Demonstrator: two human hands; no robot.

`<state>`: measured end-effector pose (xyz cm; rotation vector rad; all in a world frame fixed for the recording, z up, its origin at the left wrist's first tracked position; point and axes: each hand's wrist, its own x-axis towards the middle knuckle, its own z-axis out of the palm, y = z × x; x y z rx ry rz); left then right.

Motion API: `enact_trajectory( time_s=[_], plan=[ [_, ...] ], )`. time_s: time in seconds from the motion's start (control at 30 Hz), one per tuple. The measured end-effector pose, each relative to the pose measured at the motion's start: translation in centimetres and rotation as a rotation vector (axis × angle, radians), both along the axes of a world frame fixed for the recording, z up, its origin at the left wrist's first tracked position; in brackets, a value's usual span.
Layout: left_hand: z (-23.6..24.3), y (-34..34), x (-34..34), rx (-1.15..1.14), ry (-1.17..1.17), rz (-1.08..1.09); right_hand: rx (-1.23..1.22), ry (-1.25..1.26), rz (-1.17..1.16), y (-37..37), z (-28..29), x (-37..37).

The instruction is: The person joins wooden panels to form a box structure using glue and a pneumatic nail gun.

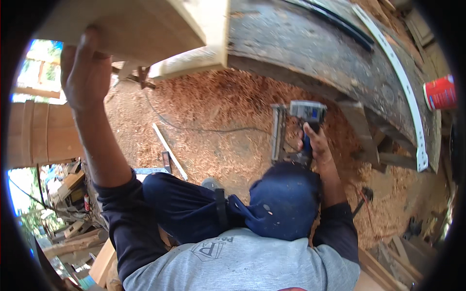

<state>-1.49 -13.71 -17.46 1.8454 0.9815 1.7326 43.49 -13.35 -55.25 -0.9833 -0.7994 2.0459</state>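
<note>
At the upper left, my left hand (90,72) grips the lower edge of a pale wooden board (145,34), one finger or thumb lying along its near face. The rest of those fingers are partly hidden. The board is tilted and meets another light wooden piece (213,51) beside the workbench. My right hand (318,144) is wrapped round the handle of a nail gun (307,110), a grey and dark tool with a long magazine. This tool is held low over the floor, just past my bent knee and apart from the board.
A worn wooden workbench (310,53) runs across the upper right. On it lie a perforated white strip (395,63), a dark tube (340,24) and a red can (439,93). Wood shavings (208,97) cover the floor, where a thin cord (208,130) and a pale stick (169,151) lie.
</note>
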Motion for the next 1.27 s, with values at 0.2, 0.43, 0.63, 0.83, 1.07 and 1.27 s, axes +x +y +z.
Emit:
enact_trajectory(
  time_s=[0.2, 0.43, 0.63, 0.83, 1.07, 1.27],
  plan=[
    [7.1, -0.9, 3.0, 0.122, 0.587, 0.69, 0.129, -0.258, 0.044, 0.2, -1.0, 0.4],
    [0.9, 4.9, 1.5, 0.322, 1.478, 0.818, 0.073, -0.096, 0.014, -0.3, 0.0, 2.3],
    [-2.0, 5.3, 0.7, 0.087, 1.587, 0.82, -0.227, 0.238, 0.127, -0.1, -2.2, 2.9],
    [-0.1, 4.3, 2.5, 0.076, 1.715, 0.446, 0.028, 0.328, 0.118, -1.2, -1.2, -0.9],
    [-0.6, 4.5, 2.8, -0.243, 1.712, 0.461, 0.581, -0.241, 0.375, 0.1, 4.7, -5.2],
    [8.6, 1.8, 3.4, -0.293, 1.358, 0.551, 1.088, -0.729, 0.825, 1.9, 13.0, -8.2]
  ],
)
